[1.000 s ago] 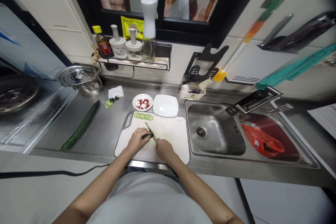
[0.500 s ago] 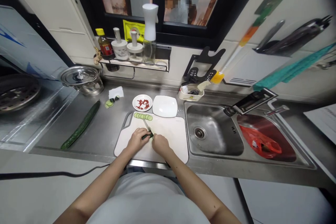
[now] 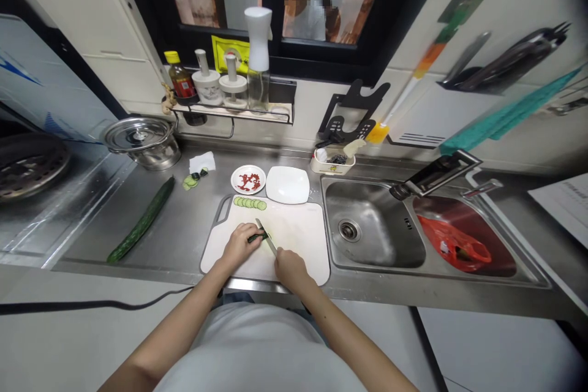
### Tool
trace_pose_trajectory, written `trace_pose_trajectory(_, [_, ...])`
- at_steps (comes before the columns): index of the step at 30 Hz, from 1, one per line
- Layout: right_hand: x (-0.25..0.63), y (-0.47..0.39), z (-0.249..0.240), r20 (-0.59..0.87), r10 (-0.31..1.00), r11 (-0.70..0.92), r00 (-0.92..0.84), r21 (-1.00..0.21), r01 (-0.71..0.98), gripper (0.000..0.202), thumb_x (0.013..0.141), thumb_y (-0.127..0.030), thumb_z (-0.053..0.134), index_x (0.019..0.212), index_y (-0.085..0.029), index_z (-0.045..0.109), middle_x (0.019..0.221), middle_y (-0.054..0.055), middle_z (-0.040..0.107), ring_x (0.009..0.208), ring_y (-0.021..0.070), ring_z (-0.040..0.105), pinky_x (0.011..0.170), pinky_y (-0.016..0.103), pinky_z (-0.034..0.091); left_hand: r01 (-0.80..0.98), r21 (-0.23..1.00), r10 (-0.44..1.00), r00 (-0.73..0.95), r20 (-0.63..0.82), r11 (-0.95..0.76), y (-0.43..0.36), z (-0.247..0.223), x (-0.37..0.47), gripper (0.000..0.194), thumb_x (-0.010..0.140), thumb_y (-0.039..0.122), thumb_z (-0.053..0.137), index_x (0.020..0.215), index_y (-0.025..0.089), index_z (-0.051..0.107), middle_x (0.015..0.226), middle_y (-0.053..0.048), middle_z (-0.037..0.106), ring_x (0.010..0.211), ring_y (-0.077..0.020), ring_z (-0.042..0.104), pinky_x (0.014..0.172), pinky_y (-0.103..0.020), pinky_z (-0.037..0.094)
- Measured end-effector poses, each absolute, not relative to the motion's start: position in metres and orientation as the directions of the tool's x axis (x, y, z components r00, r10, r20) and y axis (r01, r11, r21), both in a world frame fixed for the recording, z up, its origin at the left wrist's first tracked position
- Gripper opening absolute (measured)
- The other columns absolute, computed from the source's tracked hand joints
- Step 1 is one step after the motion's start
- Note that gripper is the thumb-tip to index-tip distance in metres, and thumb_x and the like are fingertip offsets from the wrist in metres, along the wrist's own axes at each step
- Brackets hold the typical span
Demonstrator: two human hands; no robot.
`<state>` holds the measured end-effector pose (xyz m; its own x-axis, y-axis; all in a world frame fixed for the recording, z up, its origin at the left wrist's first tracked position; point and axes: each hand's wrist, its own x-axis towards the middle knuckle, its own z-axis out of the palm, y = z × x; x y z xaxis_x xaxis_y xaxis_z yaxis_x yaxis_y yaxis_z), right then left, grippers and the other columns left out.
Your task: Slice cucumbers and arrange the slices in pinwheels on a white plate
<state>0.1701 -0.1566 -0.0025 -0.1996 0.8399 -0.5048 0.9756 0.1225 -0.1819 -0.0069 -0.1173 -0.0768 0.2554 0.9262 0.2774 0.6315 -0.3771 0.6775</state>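
Head view: right hand clamped round knife handle, left hand pinching dark green piece on cutting board.
Blade lies slantwise just beside the piece, contact unclear; fingers of left hand partly hide it. Cucumber slices overlap in a row along board's far edge. Whole cucumber on steel counter, left of board.

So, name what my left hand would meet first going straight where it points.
Past the cucumber piece it holds, your left hand would probably meet the knife blade; depth is unclear.
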Motion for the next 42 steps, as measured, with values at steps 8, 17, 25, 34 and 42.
trace_pose_trajectory(8, [0.176, -0.162, -0.003, -0.514, 0.834, 0.115, -0.199, -0.191, 0.975, 0.028, 0.090, -0.012, 0.037, 0.107, -0.011, 0.059, 0.098, 0.016, 0.068, 0.094, 0.0240, 0.065, 0.071, 0.029, 0.043, 0.638, 0.675, 0.929, 0.245, 0.279, -0.371, -0.118, -0.073, -0.006, 0.015, 0.082, 0.019, 0.061, 0.093, 0.023, 0.070, 0.093, -0.004, 0.069, 0.091, -0.0183, 0.059, 0.083, -0.033, 0.047])
trace_pose_trajectory(17, [0.158, -0.129, -0.017, -0.426, 0.872, 0.142, -0.243, -0.255, 0.957, 0.031, 0.089, -0.013, 0.036, 0.108, -0.012, 0.060, 0.098, 0.015, 0.069, 0.094, 0.0223, 0.065, 0.074, 0.028, 0.045, 0.645, 0.658, 0.921, 0.253, 0.296, -0.389, -0.119, -0.072, -0.005, 0.012, 0.082, 0.020, 0.062, 0.091, 0.023, 0.070, 0.091, -0.004, 0.068, 0.088, -0.0180, 0.059, 0.080, -0.032, 0.046])
trace_pose_trajectory(25, [0.154, -0.116, -0.014, -0.426, 0.873, 0.116, -0.237, -0.289, 0.950, 0.031, 0.089, -0.016, 0.038, 0.111, -0.011, 0.061, 0.101, 0.016, 0.069, 0.097, 0.0226, 0.064, 0.076, 0.029, 0.045, 0.694, 0.626, 0.934, 0.262, 0.241, -0.356, -0.120, -0.068, -0.005, 0.013, 0.085, 0.024, 0.059, 0.092, 0.024, 0.070, 0.090, -0.004, 0.067, 0.087, -0.0183, 0.058, 0.080, -0.034, 0.045])
trace_pose_trajectory(34, [0.173, -0.135, -0.010, -0.423, 0.877, 0.122, -0.227, -0.261, 0.958, 0.029, 0.091, -0.017, 0.038, 0.105, -0.014, 0.062, 0.099, 0.014, 0.069, 0.091, 0.0205, 0.065, 0.072, 0.027, 0.043, 0.652, 0.691, 0.950, 0.199, 0.241, -0.312, -0.125, -0.059, -0.006, 0.019, 0.088, 0.033, 0.056, 0.099, 0.023, 0.067, 0.098, -0.006, 0.067, 0.094, -0.0203, 0.061, 0.085, -0.036, 0.048])
trace_pose_trajectory(42, [0.192, -0.151, -0.002, -0.331, 0.929, 0.128, -0.167, -0.138, 0.982, 0.026, 0.093, -0.022, 0.037, 0.103, -0.017, 0.060, 0.088, 0.011, 0.070, 0.084, 0.0204, 0.066, 0.070, 0.028, 0.042, 0.709, 0.630, 0.934, 0.120, 0.336, -0.317, -0.113, -0.037, -0.008, 0.024, 0.089, 0.035, 0.053, 0.107, 0.024, 0.064, 0.108, -0.006, 0.062, 0.105, -0.0228, 0.055, 0.095, -0.038, 0.044])
